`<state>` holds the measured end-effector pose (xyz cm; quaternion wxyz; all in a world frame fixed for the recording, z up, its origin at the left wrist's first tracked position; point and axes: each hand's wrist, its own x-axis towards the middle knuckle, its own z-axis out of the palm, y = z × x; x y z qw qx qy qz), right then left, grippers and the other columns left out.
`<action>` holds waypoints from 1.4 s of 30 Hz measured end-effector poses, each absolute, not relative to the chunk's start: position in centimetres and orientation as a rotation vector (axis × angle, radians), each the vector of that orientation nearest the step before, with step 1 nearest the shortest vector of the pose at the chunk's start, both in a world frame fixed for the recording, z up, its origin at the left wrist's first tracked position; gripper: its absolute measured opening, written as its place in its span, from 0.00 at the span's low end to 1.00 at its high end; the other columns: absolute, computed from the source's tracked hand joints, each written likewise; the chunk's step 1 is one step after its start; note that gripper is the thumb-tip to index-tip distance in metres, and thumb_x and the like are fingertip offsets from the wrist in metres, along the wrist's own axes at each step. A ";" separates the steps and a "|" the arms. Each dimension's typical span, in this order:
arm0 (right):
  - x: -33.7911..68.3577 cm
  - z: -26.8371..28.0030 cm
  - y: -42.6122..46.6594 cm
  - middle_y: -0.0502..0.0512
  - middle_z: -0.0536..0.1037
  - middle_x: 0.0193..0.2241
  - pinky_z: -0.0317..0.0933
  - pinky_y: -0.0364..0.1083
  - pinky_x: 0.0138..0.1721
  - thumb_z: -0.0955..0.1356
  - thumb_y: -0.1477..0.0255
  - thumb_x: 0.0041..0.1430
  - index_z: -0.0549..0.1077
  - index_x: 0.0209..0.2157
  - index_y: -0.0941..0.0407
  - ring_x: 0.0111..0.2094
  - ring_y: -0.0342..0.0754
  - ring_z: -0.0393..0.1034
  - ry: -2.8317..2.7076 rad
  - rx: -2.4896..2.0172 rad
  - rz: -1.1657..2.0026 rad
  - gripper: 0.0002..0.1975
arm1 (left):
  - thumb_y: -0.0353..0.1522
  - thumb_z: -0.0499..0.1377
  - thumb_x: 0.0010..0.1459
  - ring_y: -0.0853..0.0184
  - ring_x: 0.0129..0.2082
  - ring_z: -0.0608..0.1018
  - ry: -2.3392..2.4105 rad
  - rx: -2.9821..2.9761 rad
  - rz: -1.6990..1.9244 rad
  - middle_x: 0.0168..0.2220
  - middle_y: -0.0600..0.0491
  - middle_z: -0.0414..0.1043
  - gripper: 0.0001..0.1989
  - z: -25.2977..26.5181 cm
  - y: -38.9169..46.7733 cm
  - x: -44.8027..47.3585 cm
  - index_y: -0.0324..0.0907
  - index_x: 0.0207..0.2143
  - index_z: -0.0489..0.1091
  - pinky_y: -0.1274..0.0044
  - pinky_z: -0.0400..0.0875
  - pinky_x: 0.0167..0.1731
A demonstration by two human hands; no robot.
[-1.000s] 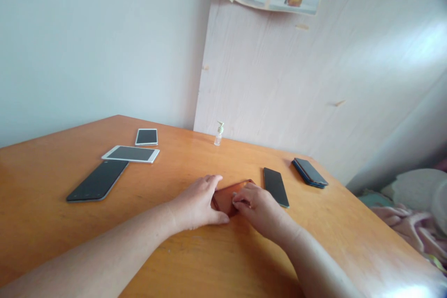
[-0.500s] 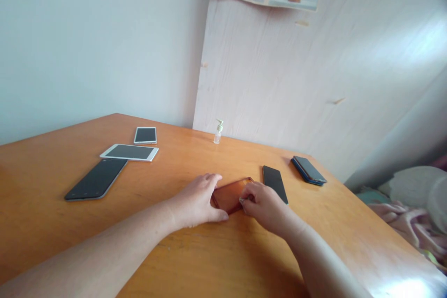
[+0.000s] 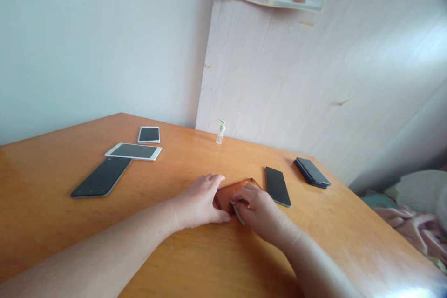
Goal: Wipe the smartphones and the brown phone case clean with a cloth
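Note:
A translucent reddish-brown phone case [image 3: 225,194] lies on the wooden table in front of me. My left hand [image 3: 199,202] grips its left end, fingers at the far edge and thumb at the near one. Over the case's right part, my right hand [image 3: 260,212] is closed on a small whitish cloth [image 3: 238,214] and presses it against the inside. Much of the case is hidden beneath this hand. Just right of the case lies a dark phone [image 3: 277,187], screen up.
To the left lie a black phone [image 3: 101,178] and two white phones [image 3: 133,151]. A small pump bottle [image 3: 220,132] stands at the back of the table [image 3: 188,260]. Another dark phone [image 3: 312,171] rests on a blue case at the right. Fabric is heaped beyond the right edge.
My right hand has slid left and slightly nearer across the case, and more of the cloth now shows. My left hand keeps its hold. The whole view has shifted slightly.

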<state>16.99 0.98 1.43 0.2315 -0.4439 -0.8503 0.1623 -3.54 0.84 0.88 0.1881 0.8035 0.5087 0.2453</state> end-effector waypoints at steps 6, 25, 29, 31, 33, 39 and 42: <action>17.6 1.8 1.5 0.54 0.75 0.31 0.61 0.43 0.39 0.62 0.82 0.54 0.75 0.27 0.56 0.37 0.47 0.69 -2.357 -1.313 0.312 0.12 | 0.45 0.70 0.39 0.53 0.51 0.72 1.445 2.264 0.692 0.52 0.44 0.69 0.41 0.5 0.8 -3.6 0.43 0.55 0.62 0.67 0.67 0.49; 16.1 2.2 -0.3 0.53 0.66 0.61 0.50 0.50 0.64 0.58 0.78 0.63 0.67 0.59 0.52 0.63 0.46 0.58 -2.618 -1.017 0.443 0.25 | 0.42 0.68 0.40 0.54 0.49 0.74 1.445 2.252 0.683 0.49 0.43 0.70 0.39 1.2 0.5 -3.2 0.40 0.54 0.62 0.68 0.69 0.48; 17.2 1.0 2.0 0.56 0.67 0.61 0.45 0.56 0.66 0.57 0.76 0.65 0.68 0.59 0.54 0.63 0.50 0.57 -2.559 -1.227 0.277 0.23 | 0.43 0.69 0.38 0.53 0.51 0.73 1.476 2.253 0.664 0.50 0.42 0.70 0.41 1.3 0.4 -3.2 0.40 0.55 0.61 0.67 0.68 0.50; 17.7 0.4 3.2 0.59 0.67 0.60 0.45 0.57 0.66 0.57 0.75 0.65 0.70 0.58 0.56 0.64 0.53 0.57 -2.476 -1.431 0.186 0.22 | 0.43 0.69 0.38 0.52 0.52 0.72 1.480 2.256 0.663 0.51 0.42 0.69 0.43 1.2 0.4 -3.1 0.39 0.56 0.60 0.67 0.67 0.51; 17.5 0.2 3.4 0.61 0.66 0.61 0.45 0.57 0.66 0.58 0.75 0.65 0.69 0.58 0.58 0.64 0.53 0.55 -2.459 -1.473 0.166 0.23 | 0.43 0.70 0.38 0.52 0.53 0.72 1.481 2.246 0.672 0.52 0.42 0.69 0.45 1.2 0.5 -3.1 0.39 0.58 0.59 0.66 0.67 0.52; 15.4 1.2 1.8 0.56 0.61 0.64 0.43 0.58 0.66 0.56 0.75 0.66 0.62 0.63 0.53 0.66 0.53 0.51 -2.648 -1.127 0.328 0.25 | 0.40 0.68 0.39 0.53 0.54 0.72 1.429 2.217 0.708 0.55 0.41 0.68 0.44 1.1 0.6 -3.1 0.39 0.59 0.57 0.68 0.67 0.53; 16.6 0.7 3.3 0.58 0.64 0.63 0.38 0.66 0.64 0.56 0.73 0.67 0.65 0.61 0.54 0.66 0.57 0.51 -2.529 -1.457 0.205 0.23 | 0.43 0.69 0.39 0.51 0.56 0.70 1.462 2.204 0.690 0.56 0.40 0.66 0.49 0.8 0.6 -3.2 0.40 0.62 0.54 0.66 0.66 0.54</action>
